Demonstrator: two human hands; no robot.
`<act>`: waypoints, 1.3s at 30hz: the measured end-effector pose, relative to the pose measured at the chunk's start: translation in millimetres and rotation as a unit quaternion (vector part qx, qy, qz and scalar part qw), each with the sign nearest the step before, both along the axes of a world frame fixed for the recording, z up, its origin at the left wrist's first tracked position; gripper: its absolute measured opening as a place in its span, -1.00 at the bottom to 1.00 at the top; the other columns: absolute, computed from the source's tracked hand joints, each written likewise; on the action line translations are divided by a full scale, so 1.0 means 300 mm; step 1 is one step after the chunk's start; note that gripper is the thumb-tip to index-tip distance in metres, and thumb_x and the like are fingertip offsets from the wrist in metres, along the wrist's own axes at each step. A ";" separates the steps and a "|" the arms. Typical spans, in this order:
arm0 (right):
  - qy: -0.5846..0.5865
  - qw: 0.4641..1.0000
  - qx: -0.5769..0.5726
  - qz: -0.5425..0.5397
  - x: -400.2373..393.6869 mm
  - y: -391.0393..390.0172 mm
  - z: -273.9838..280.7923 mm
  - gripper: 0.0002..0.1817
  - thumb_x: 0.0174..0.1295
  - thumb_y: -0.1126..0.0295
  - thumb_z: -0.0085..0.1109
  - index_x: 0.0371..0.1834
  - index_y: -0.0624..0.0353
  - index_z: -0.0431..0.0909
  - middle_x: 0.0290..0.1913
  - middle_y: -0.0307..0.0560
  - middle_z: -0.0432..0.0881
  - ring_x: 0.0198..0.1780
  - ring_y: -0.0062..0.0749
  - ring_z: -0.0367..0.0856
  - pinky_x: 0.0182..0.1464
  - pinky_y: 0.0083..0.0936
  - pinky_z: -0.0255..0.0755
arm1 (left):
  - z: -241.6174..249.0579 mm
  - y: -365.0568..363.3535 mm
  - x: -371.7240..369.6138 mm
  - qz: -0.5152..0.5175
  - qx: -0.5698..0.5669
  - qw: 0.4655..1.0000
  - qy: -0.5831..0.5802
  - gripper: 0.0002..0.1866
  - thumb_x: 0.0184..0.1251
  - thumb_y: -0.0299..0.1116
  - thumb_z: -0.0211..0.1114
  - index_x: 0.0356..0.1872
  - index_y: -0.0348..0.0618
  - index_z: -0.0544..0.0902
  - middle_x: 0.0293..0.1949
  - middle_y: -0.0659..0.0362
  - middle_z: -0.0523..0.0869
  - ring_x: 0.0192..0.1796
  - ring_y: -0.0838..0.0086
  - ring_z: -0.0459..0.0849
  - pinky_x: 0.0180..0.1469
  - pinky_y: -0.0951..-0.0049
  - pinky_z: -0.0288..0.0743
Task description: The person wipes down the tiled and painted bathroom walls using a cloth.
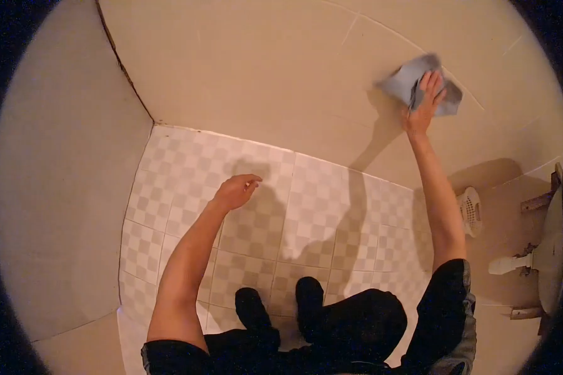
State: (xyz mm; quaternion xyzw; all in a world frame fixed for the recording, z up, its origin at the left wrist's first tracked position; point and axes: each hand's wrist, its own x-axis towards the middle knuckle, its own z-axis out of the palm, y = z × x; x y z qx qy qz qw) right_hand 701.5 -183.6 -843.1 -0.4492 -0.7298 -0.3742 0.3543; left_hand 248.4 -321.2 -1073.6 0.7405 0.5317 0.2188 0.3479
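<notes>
A grey-blue cloth (pixel 404 79) lies crumpled against the beige tiled wall (pixel 250 75) at the upper right. My right hand (pixel 425 106) presses it to the wall, palm toward the surface, with the arm stretched far forward. Parts of the cloth stick out on both sides of the fingers, and its edges look slightly blurred. My left hand (pixel 236 191) hangs in the air above the checkered floor, fingers loosely bent and a little apart. I see nothing held in it.
Below me is the checkered tile floor (pixel 313 206), with my dark-clad feet (pixel 251 306) on it. At right are a white perforated basket-like object (pixel 471 212), a white pipe fitting (pixel 510 265) and a pale basin-like fixture (pixel 552 250) on brackets. A grey panel (pixel 62 187) rises at left.
</notes>
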 end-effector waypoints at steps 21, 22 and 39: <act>-0.044 0.997 -0.054 -0.017 -0.182 0.002 -0.371 -0.02 0.12 0.01 0.00 0.62 0.19 -0.04 0.66 -0.06 -0.08 0.68 -0.16 -0.24 0.60 0.03 -0.47 | 0.003 -0.138 -0.192 0.024 0.004 0.987 0.158 -0.73 0.38 -0.22 0.15 0.00 0.10 0.72 -0.09 0.05 0.77 -0.05 0.11 0.73 0.02 0.13 0.61; -0.045 0.997 -0.053 -0.016 -0.198 0.021 -0.349 -0.02 0.12 0.01 0.00 0.62 0.19 -0.04 0.66 -0.06 -0.08 0.68 -0.16 -0.24 0.60 0.03 -0.47 | -0.036 -0.143 -0.213 0.022 0.002 0.988 0.154 -0.73 0.38 -0.22 0.15 0.00 0.10 0.72 -0.07 0.05 0.77 -0.03 0.11 0.73 0.04 0.13 0.61; -0.118 0.959 -0.256 0.019 -0.241 -0.047 -0.636 -0.02 0.02 0.23 0.13 0.61 0.10 0.01 0.65 -0.13 0.00 0.64 -0.28 -0.05 0.57 0.01 -0.11 | -0.120 -0.222 -0.327 0.015 0.025 0.985 0.171 -0.69 0.39 -0.13 0.11 -0.05 0.05 0.74 -0.11 0.01 0.77 -0.08 0.04 0.72 0.02 0.12 0.62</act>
